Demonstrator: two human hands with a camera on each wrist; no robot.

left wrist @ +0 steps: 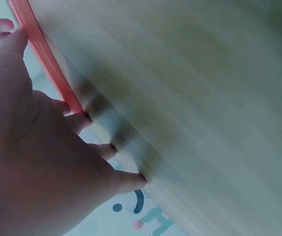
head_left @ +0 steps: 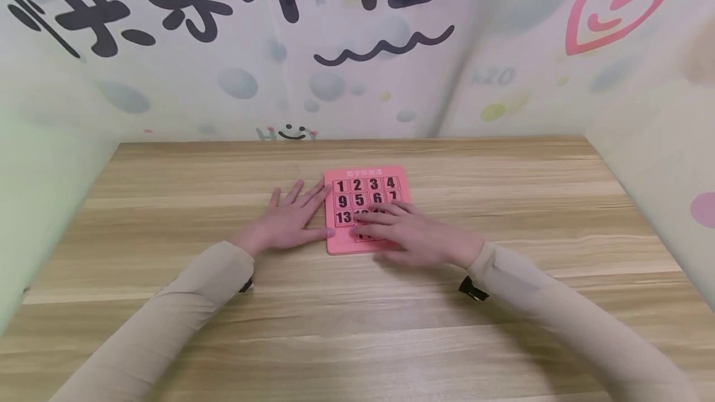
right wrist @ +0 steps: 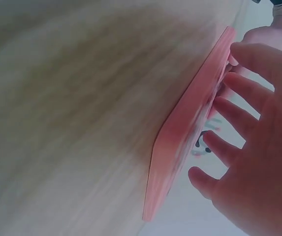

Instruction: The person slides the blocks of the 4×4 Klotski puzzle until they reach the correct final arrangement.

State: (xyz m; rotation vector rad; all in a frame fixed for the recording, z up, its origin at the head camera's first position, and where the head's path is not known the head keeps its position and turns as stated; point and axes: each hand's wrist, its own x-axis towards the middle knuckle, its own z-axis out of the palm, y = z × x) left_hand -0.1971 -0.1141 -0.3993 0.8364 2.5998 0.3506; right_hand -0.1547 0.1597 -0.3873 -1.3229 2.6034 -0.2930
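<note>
A pink number sliding puzzle (head_left: 359, 200) lies flat on the table with black numerals on its tiles. Its top row reads 1, 2, 3, 4; below come 9, 5, 6, 7, then 13. Bare pink shows at the lower left corner. My left hand (head_left: 287, 221) rests beside it with fingers spread, the thumb and index finger touching its left edge (left wrist: 45, 59). Over the lower right tiles lies my right hand (head_left: 419, 234), fingers extended and hiding several numerals. From the right wrist, the fingers (right wrist: 241, 118) look fairly straight above the puzzle's face; exact contact is unclear.
The wooden table (head_left: 346, 327) meets a white back wall (head_left: 357, 98) printed with black characters and bubbles. Pale side walls (head_left: 44, 141) stand left and right. A small black item (head_left: 473, 289) sits below the right cuff.
</note>
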